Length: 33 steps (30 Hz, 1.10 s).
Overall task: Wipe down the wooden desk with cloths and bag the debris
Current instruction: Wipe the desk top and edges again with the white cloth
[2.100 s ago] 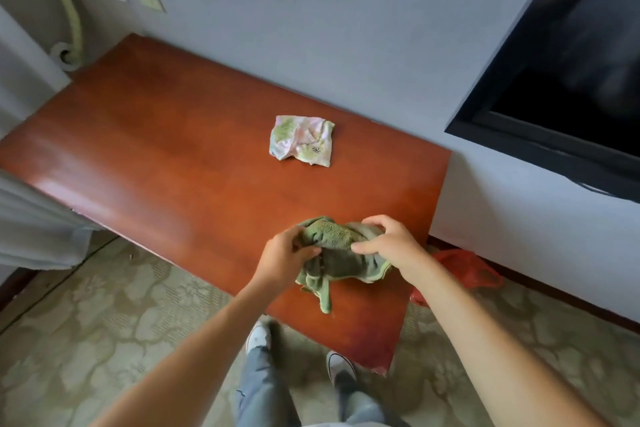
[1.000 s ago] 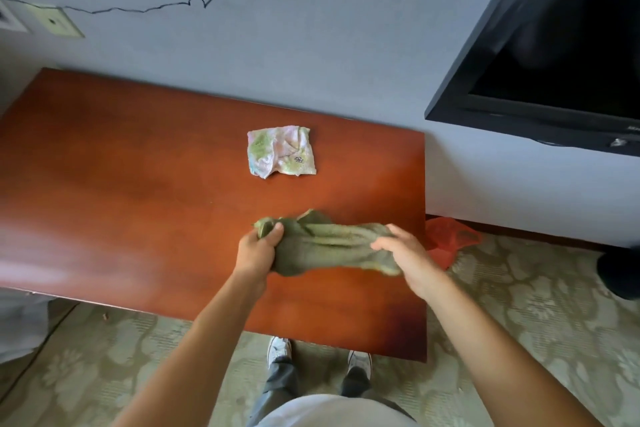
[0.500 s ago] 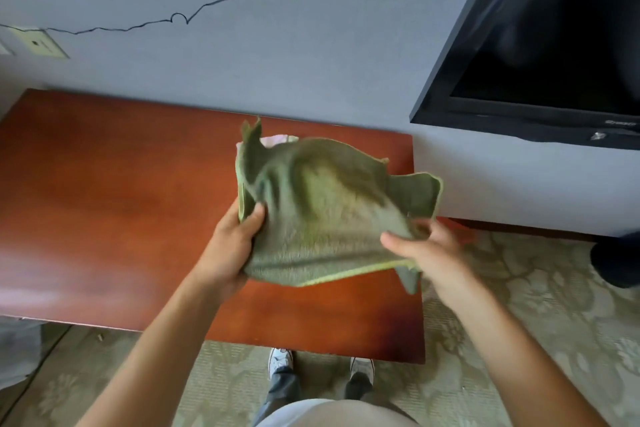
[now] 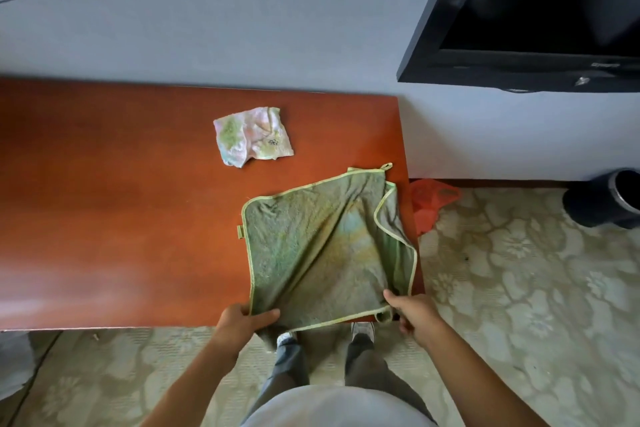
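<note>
Your left hand (image 4: 242, 321) pinches the near-left corner of the green cloth (image 4: 322, 250); your right hand (image 4: 414, 315) grips the near-right corner. Cloth lies spread on the right end of the desk (image 4: 121, 218), right edge folded over. Flatten that fold and keep both corners taut so the full face meets the wood. Terry weave, pale piped hem, hanging loop. Desk: glossy reddish veneer. Crumpled pastel rag (image 4: 252, 137) sits behind; red bag (image 4: 429, 201) on floor beside desk.
</note>
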Available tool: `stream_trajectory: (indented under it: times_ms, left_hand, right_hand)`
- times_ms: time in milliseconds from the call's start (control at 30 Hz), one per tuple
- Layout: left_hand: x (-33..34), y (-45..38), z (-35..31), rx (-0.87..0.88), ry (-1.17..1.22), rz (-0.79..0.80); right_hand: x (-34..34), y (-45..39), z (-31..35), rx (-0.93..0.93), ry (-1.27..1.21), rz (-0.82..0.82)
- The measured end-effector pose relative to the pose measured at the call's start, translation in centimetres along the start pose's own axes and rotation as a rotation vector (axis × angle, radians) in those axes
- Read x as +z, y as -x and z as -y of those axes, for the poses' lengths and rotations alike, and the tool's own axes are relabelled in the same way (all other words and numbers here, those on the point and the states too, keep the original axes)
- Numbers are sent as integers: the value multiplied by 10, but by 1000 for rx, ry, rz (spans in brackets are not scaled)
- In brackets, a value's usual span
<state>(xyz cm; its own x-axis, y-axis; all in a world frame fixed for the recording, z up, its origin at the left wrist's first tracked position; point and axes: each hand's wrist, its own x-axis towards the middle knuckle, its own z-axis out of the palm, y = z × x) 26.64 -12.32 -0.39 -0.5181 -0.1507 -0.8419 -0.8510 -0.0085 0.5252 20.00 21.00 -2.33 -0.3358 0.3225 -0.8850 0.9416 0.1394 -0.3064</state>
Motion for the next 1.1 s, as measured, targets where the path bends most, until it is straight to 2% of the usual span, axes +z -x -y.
stream_trajectory:
  times_ms: [100, 200, 233, 300, 400, 500, 633, 733, 767, 800, 833, 867, 900, 933, 1000, 1033, 1100]
  left_hand:
    - [-14, 4, 1, 64, 198, 28]
    - [-30, 17, 3, 74, 292, -11]
    - [-35, 21, 7, 55, 311, -26]
    - [-48, 30, 18, -20, 331, -22]
    - [-64, 41, 24, -114, 412, 49]
    - [-70, 32, -9, -145, 535, 67]
    - [-80, -16, -87, -122, 728, 18]
    - [-78, -47, -127, -19, 922, -32]
    - [-72, -53, -131, 25, 845, -42]
    - [-66, -58, -130, 94, 651, -117]
    - [-57, -59, -127, 212, 327, -239]
    - [-45, -62, -119, 375, -69, -334]
    - [-31, -60, -109, 577, -440, -362]
    - [-12, -54, -99, 756, -745, -291]
    - [32, -38, -79, 905, -1212, 26]
    - [51, -34, -68, 913, -1410, 148]
    - [77, -38, -45, 937, -1755, 248]
  right_hand:
    - [-23, 9, -4, -75, -46, 61]
    - [-54, 29, -17, -183, -317, 9]
    - [-62, 36, -25, -154, -374, 31]
    - [-73, 47, -41, -46, -307, 40]
    - [-88, 52, -40, 34, -260, -48]
    - [-98, 51, -3, 11, -328, -53]
    - [-78, 61, 78, -74, -484, 54]
    - [-59, 55, 129, -120, -591, 257]
    - [-52, 49, 137, -137, -538, 287]
    - [-44, 41, 141, -165, -394, 259]
    - [-36, 34, 141, -223, -163, 131]
    - [-29, 26, 139, -297, 132, -71]
    - [-24, 17, 134, -376, 414, -210]
    - [-17, 8, 130, -445, 647, -240]
    - [-4, -5, 119, -521, 922, -175]
    - [2, -11, 114, -535, 979, -168]
    - [11, -20, 108, -492, 984, -209]
